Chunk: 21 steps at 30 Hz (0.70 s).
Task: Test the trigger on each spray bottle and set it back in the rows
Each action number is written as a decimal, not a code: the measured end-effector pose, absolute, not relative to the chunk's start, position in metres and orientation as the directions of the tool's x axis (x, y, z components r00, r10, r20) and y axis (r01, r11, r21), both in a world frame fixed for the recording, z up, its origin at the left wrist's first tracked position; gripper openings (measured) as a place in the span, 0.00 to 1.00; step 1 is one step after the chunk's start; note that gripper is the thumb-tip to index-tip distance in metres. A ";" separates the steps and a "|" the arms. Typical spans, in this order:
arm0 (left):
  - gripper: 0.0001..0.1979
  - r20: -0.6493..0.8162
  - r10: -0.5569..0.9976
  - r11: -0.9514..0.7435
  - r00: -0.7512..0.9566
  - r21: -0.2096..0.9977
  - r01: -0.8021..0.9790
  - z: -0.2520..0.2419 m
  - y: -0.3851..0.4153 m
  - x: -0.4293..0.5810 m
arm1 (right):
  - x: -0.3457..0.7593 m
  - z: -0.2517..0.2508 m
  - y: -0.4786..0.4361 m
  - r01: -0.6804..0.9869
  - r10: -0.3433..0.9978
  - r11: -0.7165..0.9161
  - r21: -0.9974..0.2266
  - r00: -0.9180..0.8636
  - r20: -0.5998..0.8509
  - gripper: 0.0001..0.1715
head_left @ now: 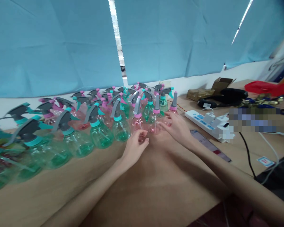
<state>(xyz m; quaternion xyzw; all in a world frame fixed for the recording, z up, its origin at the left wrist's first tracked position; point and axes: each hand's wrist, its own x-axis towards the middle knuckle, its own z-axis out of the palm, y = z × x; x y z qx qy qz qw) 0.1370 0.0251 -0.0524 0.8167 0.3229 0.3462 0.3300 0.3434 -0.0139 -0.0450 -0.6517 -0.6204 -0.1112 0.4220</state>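
Observation:
Several small spray bottles stand crowded on a wooden table (156, 189), green ones (100, 134) and pink ones (137, 121), all with grey triggers. My left hand (134, 145) rests on the table just in front of a pink bottle, fingers loosely curled and apart, nothing in it. My right hand (177, 126) reaches in from the right with its fingers stretched out. Its fingertips touch the base of another pink bottle (156, 123) at the right end of the group.
A white power strip (209, 124) with plugs and cables lies to the right. Behind it are a black device (227, 96), a small cardboard box (221, 83) and a red tray (269, 87). A phone (210, 145) lies by my right forearm. Blue blinds cover the window behind.

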 end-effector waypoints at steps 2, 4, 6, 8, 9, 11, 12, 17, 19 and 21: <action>0.10 0.356 0.761 -0.571 0.542 0.764 0.300 -0.052 0.030 0.142 | 0.343 -0.046 -0.007 0.899 0.721 0.116 -0.423 0.217 0.658 0.27; 0.11 0.354 0.768 -0.567 0.533 0.764 0.308 -0.052 0.035 0.144 | 0.340 -0.045 -0.001 0.889 0.732 0.116 -0.444 0.226 0.642 0.30; 0.11 0.348 0.775 -0.561 0.528 0.763 0.322 -0.052 0.037 0.144 | 0.336 -0.044 0.004 0.873 0.741 0.132 -0.469 0.227 0.632 0.31; 0.12 0.341 0.780 -0.557 0.524 0.761 0.334 -0.052 0.038 0.143 | 0.334 -0.043 0.008 0.855 0.747 0.162 -0.493 0.220 0.627 0.33; 0.12 0.339 0.783 -0.555 0.522 0.760 0.338 -0.053 0.039 0.143 | 0.333 -0.043 0.010 0.846 0.750 0.174 -0.504 0.218 0.624 0.33; 0.12 0.335 0.784 -0.552 0.522 0.761 0.342 -0.054 0.038 0.142 | 0.333 -0.044 0.014 0.828 0.758 0.187 -0.528 0.220 0.614 0.34; 0.12 0.333 0.783 -0.552 0.525 0.761 0.341 -0.055 0.038 0.141 | 0.333 -0.046 0.016 0.819 0.763 0.187 -0.542 0.227 0.606 0.34; 0.11 0.338 0.771 -0.559 0.540 0.764 0.320 -0.055 0.032 0.139 | 0.336 -0.055 0.022 0.803 0.767 0.187 -0.566 0.240 0.595 0.32; 0.10 0.343 0.766 -0.561 0.543 0.770 0.305 -0.053 0.028 0.138 | 0.338 -0.057 0.019 0.805 0.768 0.193 -0.560 0.231 0.597 0.31; 0.09 0.348 0.762 -0.562 0.546 0.775 0.290 -0.049 0.026 0.137 | 0.338 -0.057 0.011 0.809 0.776 0.188 -0.557 0.225 0.589 0.31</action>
